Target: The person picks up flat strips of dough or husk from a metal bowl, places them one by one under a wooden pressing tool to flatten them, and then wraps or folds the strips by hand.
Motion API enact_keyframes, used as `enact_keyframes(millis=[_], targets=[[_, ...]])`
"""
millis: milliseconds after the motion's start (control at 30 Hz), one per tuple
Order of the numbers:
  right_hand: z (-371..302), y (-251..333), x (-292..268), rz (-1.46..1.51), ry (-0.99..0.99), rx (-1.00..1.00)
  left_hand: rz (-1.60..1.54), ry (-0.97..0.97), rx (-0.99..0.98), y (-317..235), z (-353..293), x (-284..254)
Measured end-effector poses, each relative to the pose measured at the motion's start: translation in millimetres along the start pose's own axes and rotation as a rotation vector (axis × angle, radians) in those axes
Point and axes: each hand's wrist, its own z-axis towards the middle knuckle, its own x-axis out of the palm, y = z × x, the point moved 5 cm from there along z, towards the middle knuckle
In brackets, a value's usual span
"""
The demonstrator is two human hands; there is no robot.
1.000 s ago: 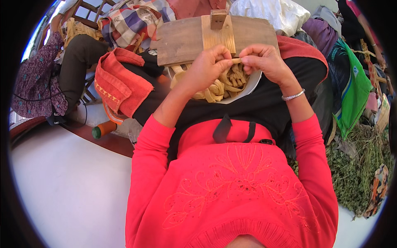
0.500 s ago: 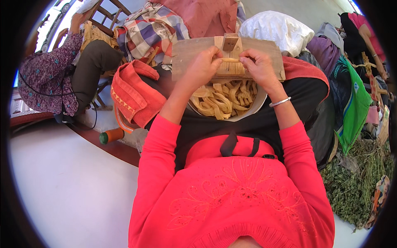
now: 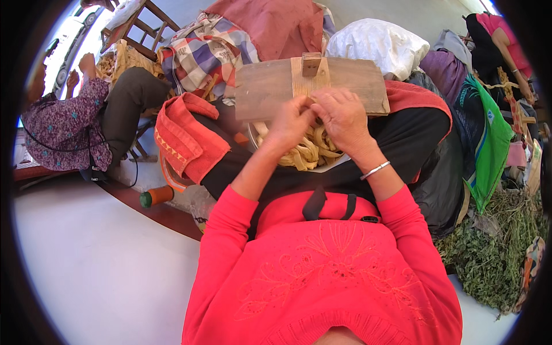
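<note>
My left hand [image 3: 293, 127] and my right hand [image 3: 343, 118] meet at the near edge of a wooden board [image 3: 261, 89], their fingertips bent and pinched together. The pale yellow strip seen between them half a second ago is now almost wholly hidden by the fingers. A small wooden block [image 3: 311, 64] stands on the board's far edge, over a lighter ridged band of wood. Under my hands, a white bowl [image 3: 329, 167] on my lap holds several soft yellowish strips [image 3: 307, 154]. A bracelet circles my right wrist.
A red towel [image 3: 187, 138] drapes over my left knee, near an orange roll with a green end [image 3: 156, 196]. Dried green plants [image 3: 489, 253], a green bag [image 3: 489, 144] and a white sack [image 3: 376, 46] lie around. Another person [image 3: 69, 126] sits at left; a further person's arm [image 3: 512, 54] shows far right.
My hands have come together and nearer to me, covering the strip that was stretched between them. The board has shifted slightly down and left. The person at left has moved their arms.
</note>
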Motion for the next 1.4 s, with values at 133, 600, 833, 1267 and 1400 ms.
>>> enact_keyframes(millis=[133, 600, 833, 1267, 1400], targets=[[-2.7, -20.3, -9.9, -0.017, 0.067, 0.109, -0.309, 0.276, -0.25, -25.4, -28.2, 25.7], [3.9, 95.4, -128.2, 0.995, 0.238, 0.095, -0.166, 0.271, 0.636, -220.5, -96.0, -1.0], [-5.5, -7.3, -37.1, 0.493, -0.122, 0.4, -0.566, 0.24, -0.011, -73.2, -24.4, 41.8], [-68.7, -56.2, 9.9, 0.451, 0.217, 0.677, 0.652, -0.065, 0.439, -31.0, -26.4, 41.1], [-96.3, -50.5, 35.5, 1.26, 0.269, 1.152, 0.529, -0.065, 0.431, -29.8, -37.8, 45.4]])
